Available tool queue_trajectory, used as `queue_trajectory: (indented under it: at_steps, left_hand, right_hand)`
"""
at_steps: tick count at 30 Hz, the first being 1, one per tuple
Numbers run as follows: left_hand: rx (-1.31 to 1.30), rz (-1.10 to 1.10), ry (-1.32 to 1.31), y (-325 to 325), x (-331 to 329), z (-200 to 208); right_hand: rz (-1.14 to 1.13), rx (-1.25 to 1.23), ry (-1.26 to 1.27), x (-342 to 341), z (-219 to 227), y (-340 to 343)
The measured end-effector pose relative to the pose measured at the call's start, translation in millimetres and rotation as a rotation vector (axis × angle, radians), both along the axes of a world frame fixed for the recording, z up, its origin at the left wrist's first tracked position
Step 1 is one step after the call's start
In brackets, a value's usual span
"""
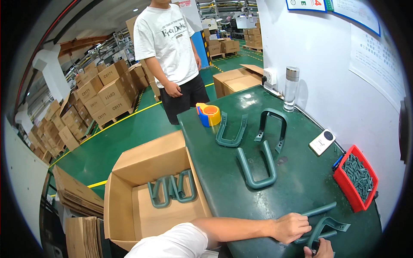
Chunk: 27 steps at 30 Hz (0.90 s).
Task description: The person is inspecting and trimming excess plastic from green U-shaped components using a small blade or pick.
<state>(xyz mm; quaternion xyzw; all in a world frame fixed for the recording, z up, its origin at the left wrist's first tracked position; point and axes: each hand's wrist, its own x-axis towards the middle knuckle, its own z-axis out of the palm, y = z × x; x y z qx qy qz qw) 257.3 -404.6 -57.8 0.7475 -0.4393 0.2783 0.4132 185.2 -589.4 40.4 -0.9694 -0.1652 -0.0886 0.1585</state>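
Hands meet at the near edge of the green table (301, 180). My left hand (292, 227) is closed over one arm of a dark green U-shaped plastic bracket (329, 225); my right hand (320, 249) pinches its lower end. It looks rigid, light and smooth, best held by its straight arms. Three similar brackets (257, 165) lie farther out, and a red bin (357, 178) sits to the right.
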Motion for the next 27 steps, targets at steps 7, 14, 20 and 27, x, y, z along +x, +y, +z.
queue_trajectory:
  at_steps: [7,14,20,27]
  left_hand:
    - [0.126,-0.128,-0.038,-5,-8,-4]
    - [0.207,-0.079,-0.024,-10,-13,-5]
    - [0.212,0.135,-0.067,-7,-11,-9]
    - [0.165,0.42,0.0,-1,0,-5]
  right_hand:
    - [-0.014,0.099,-0.161,-2,12,-4]
    - [-0.07,0.052,-0.182,-5,21,-9]
    - [-0.088,0.061,-0.182,-6,24,-14]
    - [-0.083,0.079,-0.174,-6,24,-17]
